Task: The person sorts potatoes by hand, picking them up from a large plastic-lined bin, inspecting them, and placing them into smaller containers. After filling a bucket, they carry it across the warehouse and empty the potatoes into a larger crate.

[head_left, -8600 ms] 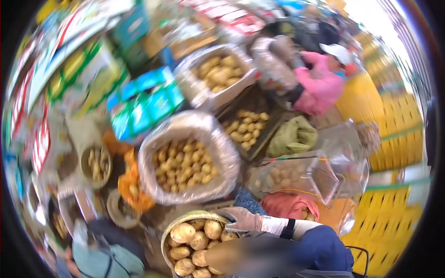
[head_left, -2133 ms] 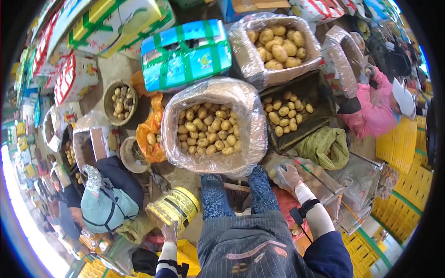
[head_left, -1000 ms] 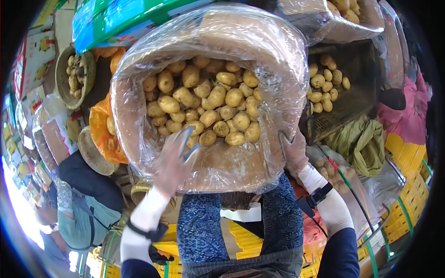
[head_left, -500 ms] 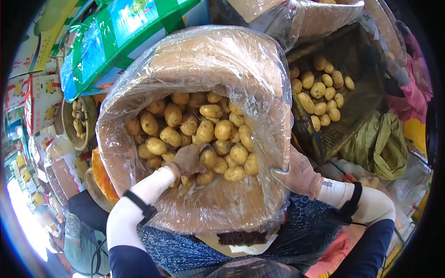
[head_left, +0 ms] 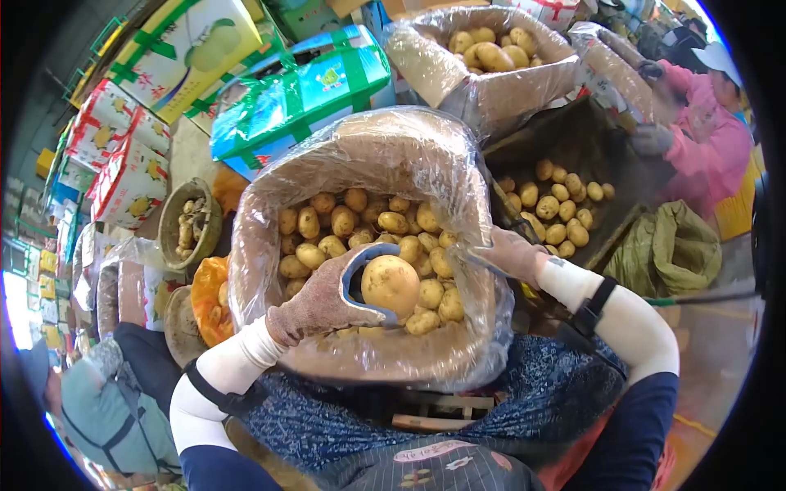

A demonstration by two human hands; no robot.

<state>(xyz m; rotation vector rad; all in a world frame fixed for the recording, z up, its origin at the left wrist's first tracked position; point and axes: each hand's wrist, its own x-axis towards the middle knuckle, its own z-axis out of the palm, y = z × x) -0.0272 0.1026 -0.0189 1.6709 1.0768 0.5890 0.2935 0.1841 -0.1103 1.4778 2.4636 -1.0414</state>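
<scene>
My left hand, in a brown work glove with a bluish palm, is closed round a large potato and lifts it above the box. Below it, the plastic-lined cardboard box holds many loose potatoes. My right hand, also gloved, grips the right rim of this box, its fingertips inside over the clear plastic. Part of the box floor and some potatoes are hidden behind my left hand.
A dark crate with smaller potatoes stands at the right, near a green sack. Behind is another potato box. A basket and a blue-green carton lie left. A person in pink works at right; another is lower left.
My left hand has risen from among the potatoes with a large potato in it. The right hand stays on the box rim. The view has tilted up, showing more of the surroundings.
</scene>
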